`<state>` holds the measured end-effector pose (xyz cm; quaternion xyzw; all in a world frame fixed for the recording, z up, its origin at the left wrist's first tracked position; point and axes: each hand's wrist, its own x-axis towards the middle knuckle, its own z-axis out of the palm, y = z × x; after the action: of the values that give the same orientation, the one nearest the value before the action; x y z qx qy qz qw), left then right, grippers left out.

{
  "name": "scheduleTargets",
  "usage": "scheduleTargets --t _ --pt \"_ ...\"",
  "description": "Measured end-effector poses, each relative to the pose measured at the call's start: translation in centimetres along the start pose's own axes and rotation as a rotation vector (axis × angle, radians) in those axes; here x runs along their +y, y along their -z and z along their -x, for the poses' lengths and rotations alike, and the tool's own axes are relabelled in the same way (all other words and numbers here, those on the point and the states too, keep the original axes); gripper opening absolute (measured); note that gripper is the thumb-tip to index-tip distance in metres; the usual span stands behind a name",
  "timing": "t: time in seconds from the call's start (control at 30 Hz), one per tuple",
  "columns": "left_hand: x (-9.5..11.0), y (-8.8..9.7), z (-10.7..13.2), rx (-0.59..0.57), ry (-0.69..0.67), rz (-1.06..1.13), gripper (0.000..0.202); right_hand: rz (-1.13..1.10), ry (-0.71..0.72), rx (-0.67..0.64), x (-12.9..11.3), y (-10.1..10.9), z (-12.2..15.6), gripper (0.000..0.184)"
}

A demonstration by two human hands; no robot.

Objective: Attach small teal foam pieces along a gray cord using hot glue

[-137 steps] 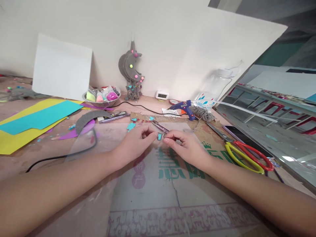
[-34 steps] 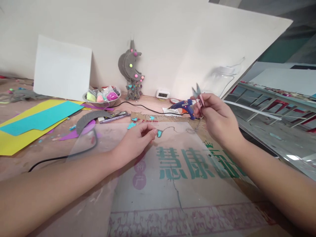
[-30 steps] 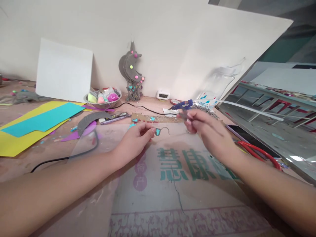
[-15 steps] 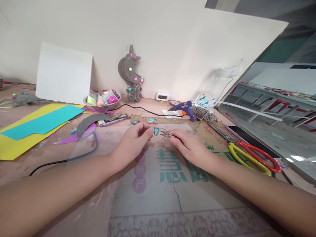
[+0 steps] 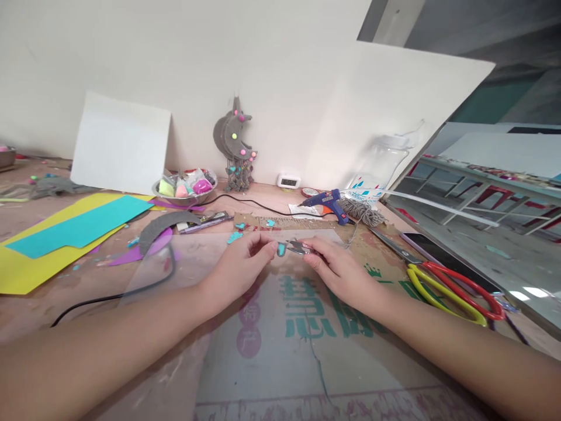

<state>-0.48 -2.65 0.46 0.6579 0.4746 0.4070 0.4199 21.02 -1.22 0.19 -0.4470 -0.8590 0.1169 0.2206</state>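
Note:
Between the thumb and fingers of my left hand (image 5: 250,260) is a small turquoise heart with a grey border (image 5: 281,249). My right hand (image 5: 339,266) is closed around a pair of small metal thread snips (image 5: 298,247). Their blades point left at the heart's right side; I cannot tell whether they touch it. Beneath both hands lies a translucent sheet (image 5: 170,351) over printed cardboard (image 5: 272,374). More turquoise heart pieces (image 5: 235,237) rest just beyond my left hand.
A blue glue gun (image 5: 329,204), grey yarn (image 5: 362,211) and jar (image 5: 377,166) stand at the back right. Big scissors (image 5: 456,292) and a phone (image 5: 447,263) lie right. Leftward are coloured sheets (image 5: 79,225), a grey crescent (image 5: 160,228) and a bowl (image 5: 184,200). A moon ornament (image 5: 234,140) hangs behind.
The snips' blades, spread apart before, now look closer together. The whole scene sits slightly lower in view as my head has tilted. Both hands keep their hold.

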Motion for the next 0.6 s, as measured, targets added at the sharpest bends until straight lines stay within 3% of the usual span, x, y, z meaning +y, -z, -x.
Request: scheduleTargets --t 0.33,0.6 --pt "-0.68 -0.06 -0.36 0.056 0.004 0.080 0.025 0.009 -0.032 -0.018 -0.10 -0.07 0.02 0.033" --pt "-0.82 -0.22 -0.34 0.015 0.002 0.043 0.021 -0.020 -0.033 0.006 -0.31 -0.20 0.04 0.032"
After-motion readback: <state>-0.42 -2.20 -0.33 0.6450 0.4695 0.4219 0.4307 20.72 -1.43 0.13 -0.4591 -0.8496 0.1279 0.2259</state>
